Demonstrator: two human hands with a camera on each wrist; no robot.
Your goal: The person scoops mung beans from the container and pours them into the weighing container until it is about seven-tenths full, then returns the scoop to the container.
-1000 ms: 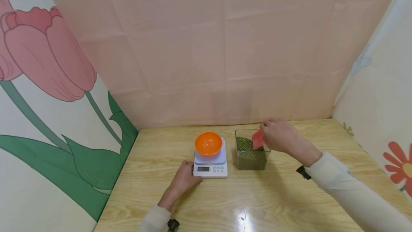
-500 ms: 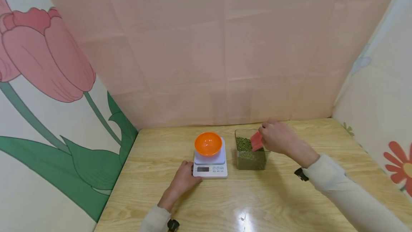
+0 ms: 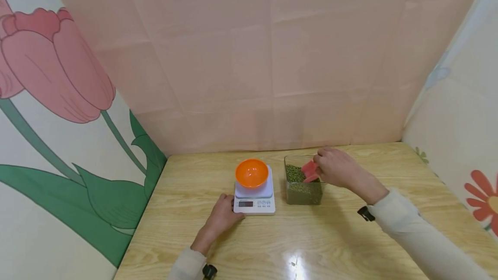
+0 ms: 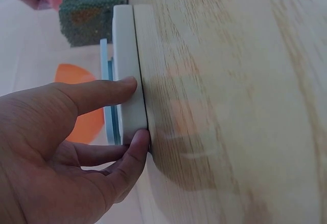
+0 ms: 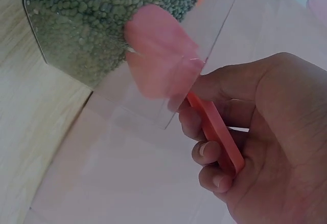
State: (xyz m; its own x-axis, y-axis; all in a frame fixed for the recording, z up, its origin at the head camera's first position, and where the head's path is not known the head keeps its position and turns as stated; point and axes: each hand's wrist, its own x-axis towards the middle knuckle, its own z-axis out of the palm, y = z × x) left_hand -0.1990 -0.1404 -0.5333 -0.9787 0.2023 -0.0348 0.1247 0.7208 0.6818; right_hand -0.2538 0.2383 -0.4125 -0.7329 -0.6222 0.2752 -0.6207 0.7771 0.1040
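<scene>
My right hand [image 3: 339,167] grips the handle of a pink-red scoop [image 3: 310,170]. The scoop's head is tilted inside a clear square container [image 3: 304,198], its front edge against the green mung beans [image 5: 82,14]. In the right wrist view the fingers wrap the handle at the container's rim. On the left, a white digital kitchen scale [image 3: 254,211] carries an orange bowl [image 3: 251,173]; no contents show in it. My left hand [image 3: 222,216] holds the scale's near left corner, thumb [image 4: 122,90] on its front edge and fingers at its left side. The display digits are unreadable.
Scale and container stand side by side on a wood-grain table [image 3: 253,249], a narrow gap between them. A pinkish cloth backdrop [image 3: 233,77] rises at the table's back edge. Flower-printed panels flank both sides.
The scoop's head has tipped and shifted slightly left and down among the beans, with the right hand dropping a little. The left hand, scale and bowl stay put.
</scene>
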